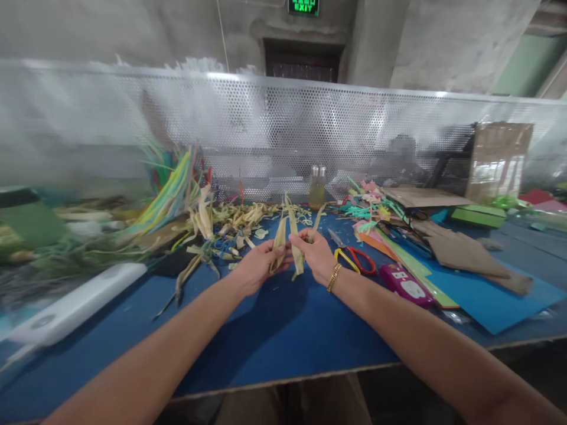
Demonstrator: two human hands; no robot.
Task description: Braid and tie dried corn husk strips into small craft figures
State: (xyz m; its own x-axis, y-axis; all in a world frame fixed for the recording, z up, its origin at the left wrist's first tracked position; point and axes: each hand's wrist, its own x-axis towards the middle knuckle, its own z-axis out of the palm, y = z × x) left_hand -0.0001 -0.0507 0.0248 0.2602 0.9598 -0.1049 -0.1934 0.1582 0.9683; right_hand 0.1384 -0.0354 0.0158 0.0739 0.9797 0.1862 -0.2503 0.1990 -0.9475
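Note:
Both hands meet over the middle of the blue table (248, 360). Pinched in my left hand (259, 265) is a pale, dry strip that looks like corn husk (279, 241). My right hand (314, 254), with a gold bracelet at the wrist, grips another husk strip (294, 227) and a thinner piece beside it. The fingertips are close together, so I cannot tell whether the strips are joined. Just right of my right hand lie scissors (361, 261) with red and yellow handles. A loose pile of husk pieces (241, 218) spreads behind my left hand.
A white power strip (80, 304) lies at left, near bundled coloured strips (170, 195). A jar of yellowish liquid (317, 188) stands against the perforated metal screen (248, 118). At right are a purple case (405, 284), blue paper (496, 301) and brown cardboard (465, 251).

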